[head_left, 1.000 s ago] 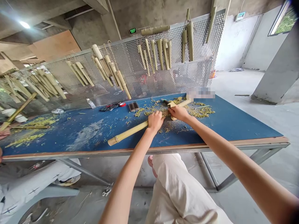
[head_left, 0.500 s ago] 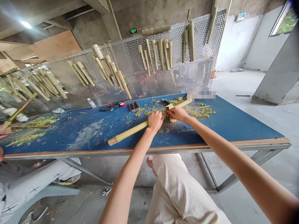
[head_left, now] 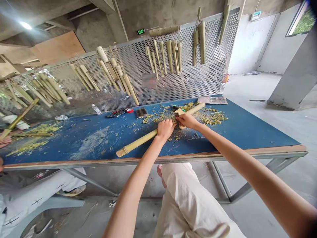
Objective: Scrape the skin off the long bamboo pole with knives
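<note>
A long pale bamboo pole (head_left: 138,141) lies slantwise over the blue tabletop, its near end low on the left and its far end up on the right. My left hand (head_left: 165,128) is wrapped round the pole near its middle. Just right of it, my right hand (head_left: 187,120) is closed on a folded tan sheet (head_left: 178,112), which looks like sandpaper, against the pole. Part of the sheet and the pole beneath it is hidden by my fingers. Yellowish shavings (head_left: 213,118) lie around the pole.
Behind the blue table (head_left: 257,132) stands a perforated metal panel (head_left: 138,66) hung with bamboo pieces (head_left: 170,56). Along the back are a clear bottle (head_left: 96,109), red tape (head_left: 129,110) and a printed sheet (head_left: 213,99). At far left, another person's hand (head_left: 5,141) holds bamboo.
The pole's near left end has shifted slightly to the right. Both hands keep their grips, and the view has moved a little.
</note>
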